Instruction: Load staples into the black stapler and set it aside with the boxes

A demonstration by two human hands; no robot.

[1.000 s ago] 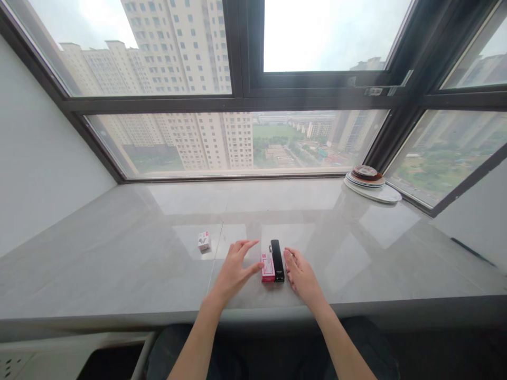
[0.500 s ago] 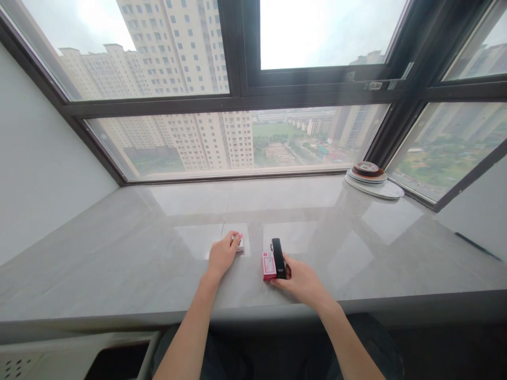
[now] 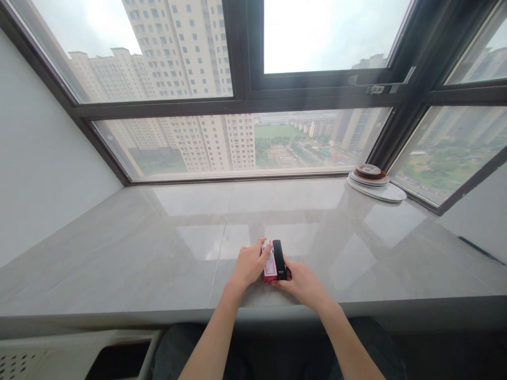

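Near the front of the grey stone counter (image 3: 138,264), a black stapler (image 3: 279,259) and a small pink-and-white box (image 3: 270,270) lie side by side, touching. My right hand (image 3: 303,282) is closed around their right and near sides, thumb by the near end of the box. From the left, my left hand (image 3: 249,264) reaches in with its fingers closed on a second small white-and-pink box (image 3: 267,244), held against the far end of the first one. Fingers cover much of this second box, so I cannot tell whether it rests on the counter.
A stack of plates (image 3: 370,182) stands in the back right corner by the window (image 3: 237,142). A dark strip (image 3: 481,250) lies along the counter's right side. Below the front edge at left is a pale perforated object (image 3: 51,353) with a dark opening.
My left hand has moved right, carrying the small box over to the other box and stapler. My right hand keeps its hold in nearly the same place.
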